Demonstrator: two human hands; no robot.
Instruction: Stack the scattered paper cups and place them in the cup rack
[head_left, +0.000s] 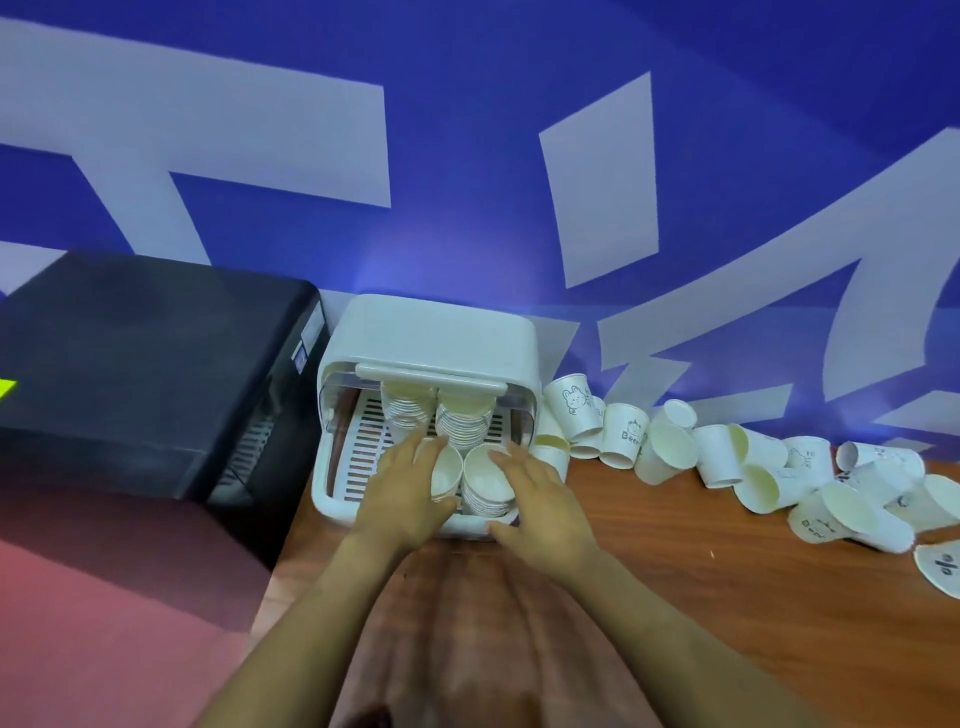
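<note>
Here, from the head camera, a white cup rack (431, 338) is sitting on a brown wooden table (675, 561), its lid raised and its slatted tray (363, 457) showing. The rack serves as the landmark. Inside it, at the back, two stacks of paper cups (410, 410) are standing side by side, mouths facing the viewer. At the front of the rack two more stacks are lying close together: the left front stack (447, 473) and the right front stack (485, 480).

The left hand (400, 493) is reaching into the rack's front, its fingers curving around the left side of the left front stack and holding it. The right hand (540, 504) is resting against the right side of the right front stack, fingers fairly straight and spread, thumb down by the rack's front rim.

To the right of the rack, loose scattered cups (727, 457) are lying in a long jumble along the blue wall (467, 130). To the left of the rack, a black box-like machine (145, 374) is standing just beside it.
</note>
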